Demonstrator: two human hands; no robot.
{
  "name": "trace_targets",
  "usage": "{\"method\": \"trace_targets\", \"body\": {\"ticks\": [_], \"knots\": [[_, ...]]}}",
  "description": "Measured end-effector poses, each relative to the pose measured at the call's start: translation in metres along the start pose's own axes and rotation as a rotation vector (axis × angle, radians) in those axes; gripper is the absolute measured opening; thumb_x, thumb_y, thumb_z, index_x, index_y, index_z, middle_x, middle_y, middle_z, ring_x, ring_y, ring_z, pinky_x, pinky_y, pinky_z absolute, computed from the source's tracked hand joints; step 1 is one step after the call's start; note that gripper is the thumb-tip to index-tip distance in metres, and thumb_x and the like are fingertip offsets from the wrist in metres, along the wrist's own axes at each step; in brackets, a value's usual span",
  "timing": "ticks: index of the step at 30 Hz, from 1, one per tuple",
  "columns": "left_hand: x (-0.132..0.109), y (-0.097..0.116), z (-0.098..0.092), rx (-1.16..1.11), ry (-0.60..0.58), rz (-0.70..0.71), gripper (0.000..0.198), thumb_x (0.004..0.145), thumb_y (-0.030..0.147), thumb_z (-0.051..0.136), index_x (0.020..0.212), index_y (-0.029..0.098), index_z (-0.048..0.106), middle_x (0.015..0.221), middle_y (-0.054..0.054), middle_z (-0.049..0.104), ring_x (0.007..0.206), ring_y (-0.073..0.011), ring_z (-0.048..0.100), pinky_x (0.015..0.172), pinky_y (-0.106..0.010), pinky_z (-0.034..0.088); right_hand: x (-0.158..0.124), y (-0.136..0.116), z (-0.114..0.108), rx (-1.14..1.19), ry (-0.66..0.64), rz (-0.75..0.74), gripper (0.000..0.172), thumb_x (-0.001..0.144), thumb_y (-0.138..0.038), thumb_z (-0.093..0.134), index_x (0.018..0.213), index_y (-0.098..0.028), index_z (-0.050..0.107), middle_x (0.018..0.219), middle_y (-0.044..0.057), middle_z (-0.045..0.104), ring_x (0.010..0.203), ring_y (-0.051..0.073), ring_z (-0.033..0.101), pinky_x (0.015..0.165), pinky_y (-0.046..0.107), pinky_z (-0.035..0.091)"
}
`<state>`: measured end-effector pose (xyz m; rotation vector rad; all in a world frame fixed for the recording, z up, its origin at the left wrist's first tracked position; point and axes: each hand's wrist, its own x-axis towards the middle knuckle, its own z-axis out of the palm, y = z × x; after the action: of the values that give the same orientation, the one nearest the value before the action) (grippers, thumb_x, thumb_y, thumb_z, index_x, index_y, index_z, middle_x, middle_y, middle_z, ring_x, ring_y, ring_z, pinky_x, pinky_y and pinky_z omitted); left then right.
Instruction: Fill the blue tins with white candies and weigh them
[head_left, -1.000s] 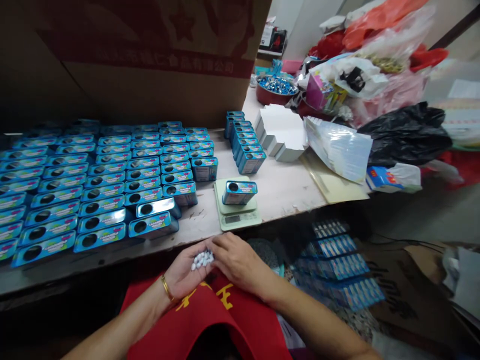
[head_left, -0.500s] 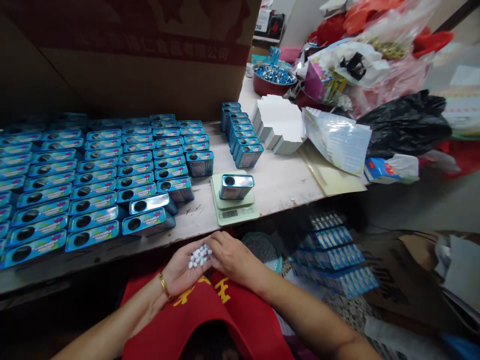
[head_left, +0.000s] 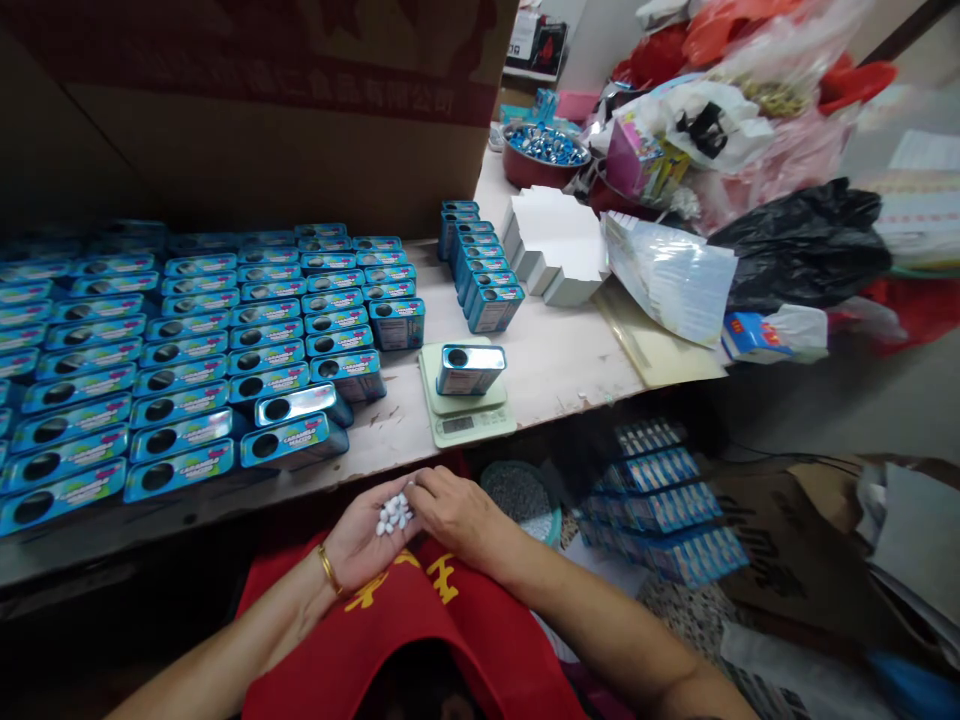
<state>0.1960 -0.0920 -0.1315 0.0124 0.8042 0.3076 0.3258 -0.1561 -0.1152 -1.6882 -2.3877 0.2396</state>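
Observation:
Small white candies point(head_left: 394, 513) lie in a heap in the cupped palm of my left hand point(head_left: 367, 530), which faces up above the red apron. My right hand point(head_left: 457, 515) touches its fingertip side from the right, fingers curled together; what they pinch is mostly hidden. Beyond my hands, at the table edge, a green scale point(head_left: 474, 425) carries a blue tin point(head_left: 471, 370) standing upright, with a dark round opening in its top. Rows of similar blue tins point(head_left: 184, 435) stand at the left.
Behind the scale are a short row of tins point(head_left: 495, 308) and white boxes point(head_left: 559, 240). A red bowl point(head_left: 544, 165) of blue-silver pieces sits farther back, beside plastic bags point(head_left: 802, 240). A tall carton point(head_left: 300, 130) stands behind the tins. Below are a round tub point(head_left: 521, 495) and stacked packs point(head_left: 667, 505).
The candy heap in my left palm looks slightly smaller on its right side. My right fingers have shifted slightly over the left hand's edge. The whole view has moved a little.

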Motion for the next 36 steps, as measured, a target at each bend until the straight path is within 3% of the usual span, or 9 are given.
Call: {"method": "trace_targets", "body": {"ticks": [5, 9, 14, 16, 19, 22, 25, 30, 36], "knots": [[-0.001, -0.001, -0.002, -0.022, -0.022, -0.056, 0.019, 0.079, 0.008, 0.043, 0.063, 0.011, 0.052, 0.054, 0.0, 0.055, 0.049, -0.0078, 0.056, 0.05, -0.019, 0.049, -0.002, -0.009, 0.007, 0.049, 0.059, -0.059, 0.015, 0.085, -0.015, 0.038, 0.086, -0.015, 0.053, 0.086, 0.006, 0.054, 0.08, 0.016, 0.048, 0.067, 0.027, 0.043], [-0.003, -0.004, -0.003, 0.003, 0.042, -0.046, 0.019, 0.079, 0.007, 0.042, 0.065, 0.01, 0.054, 0.057, -0.003, 0.059, 0.053, -0.0103, 0.059, 0.056, -0.023, 0.052, -0.011, -0.005, -0.003, 0.258, 0.137, -0.003, 0.017, 0.085, -0.021, 0.039, 0.092, -0.02, 0.054, 0.088, 0.003, 0.057, 0.081, 0.016, 0.051, 0.073, 0.027, 0.046], [-0.005, 0.0, 0.007, -0.041, 0.172, 0.031, 0.015, 0.078, 0.009, 0.047, 0.087, 0.006, 0.058, 0.086, -0.014, 0.065, 0.087, -0.0215, 0.062, 0.075, -0.033, 0.052, -0.014, 0.051, -0.03, 0.5, 0.728, 0.435, 0.028, 0.078, -0.025, 0.051, 0.106, -0.023, 0.049, 0.101, 0.005, 0.055, 0.096, 0.017, 0.051, 0.082, 0.031, 0.044], [-0.003, 0.006, 0.017, -0.063, 0.168, 0.109, 0.016, 0.078, 0.009, 0.047, 0.088, 0.006, 0.058, 0.089, -0.016, 0.065, 0.09, -0.0223, 0.061, 0.076, -0.032, 0.052, -0.005, 0.082, -0.034, 0.542, 0.829, 0.531, 0.043, 0.073, -0.026, 0.057, 0.114, -0.021, 0.043, 0.11, 0.007, 0.051, 0.101, 0.018, 0.049, 0.082, 0.033, 0.044], [0.001, 0.018, 0.033, -0.075, 0.112, 0.24, 0.018, 0.079, 0.01, 0.045, 0.091, 0.005, 0.057, 0.09, -0.017, 0.064, 0.091, -0.023, 0.06, 0.076, -0.033, 0.052, 0.015, 0.113, -0.031, 0.662, 0.728, 0.45, 0.05, 0.071, -0.024, 0.056, 0.118, -0.019, 0.04, 0.112, 0.007, 0.052, 0.1, 0.017, 0.051, 0.083, 0.032, 0.044], [0.008, 0.028, 0.044, -0.087, 0.069, 0.307, 0.019, 0.079, 0.01, 0.044, 0.092, 0.005, 0.057, 0.086, -0.017, 0.064, 0.09, -0.0228, 0.06, 0.074, -0.033, 0.053, 0.032, 0.115, -0.033, 0.659, 0.674, 0.353, 0.041, 0.073, -0.019, 0.052, 0.113, -0.017, 0.044, 0.102, 0.006, 0.057, 0.09, 0.016, 0.055, 0.079, 0.031, 0.045], [0.018, 0.036, 0.05, -0.136, 0.021, 0.337, 0.018, 0.079, 0.012, 0.043, 0.089, 0.005, 0.056, 0.081, -0.015, 0.064, 0.086, -0.0217, 0.061, 0.072, -0.032, 0.053, 0.034, 0.097, -0.047, 0.375, 0.661, 0.179, 0.037, 0.075, -0.014, 0.05, 0.112, -0.019, 0.048, 0.107, 0.006, 0.056, 0.101, 0.018, 0.05, 0.088, 0.034, 0.04], [0.038, 0.041, 0.052, -0.213, -0.14, 0.38, 0.016, 0.08, 0.014, 0.042, 0.082, 0.008, 0.057, 0.072, -0.008, 0.064, 0.069, -0.0161, 0.062, 0.068, -0.031, 0.052, 0.033, 0.07, -0.075, -0.173, 0.472, -0.147, 0.035, 0.083, -0.012, 0.044, 0.115, -0.024, 0.049, 0.114, 0.004, 0.055, 0.113, 0.019, 0.041, 0.099, 0.04, 0.027], [0.05, 0.04, 0.052, -0.263, -0.143, 0.352, 0.013, 0.078, 0.013, 0.045, 0.079, 0.009, 0.057, 0.067, -0.006, 0.064, 0.062, -0.0132, 0.061, 0.061, -0.026, 0.051, 0.041, 0.061, -0.078, -0.387, 0.42, -0.299, 0.031, 0.084, -0.016, 0.045, 0.114, -0.025, 0.05, 0.11, 0.002, 0.057, 0.111, 0.018, 0.042, 0.1, 0.039, 0.025]]}}
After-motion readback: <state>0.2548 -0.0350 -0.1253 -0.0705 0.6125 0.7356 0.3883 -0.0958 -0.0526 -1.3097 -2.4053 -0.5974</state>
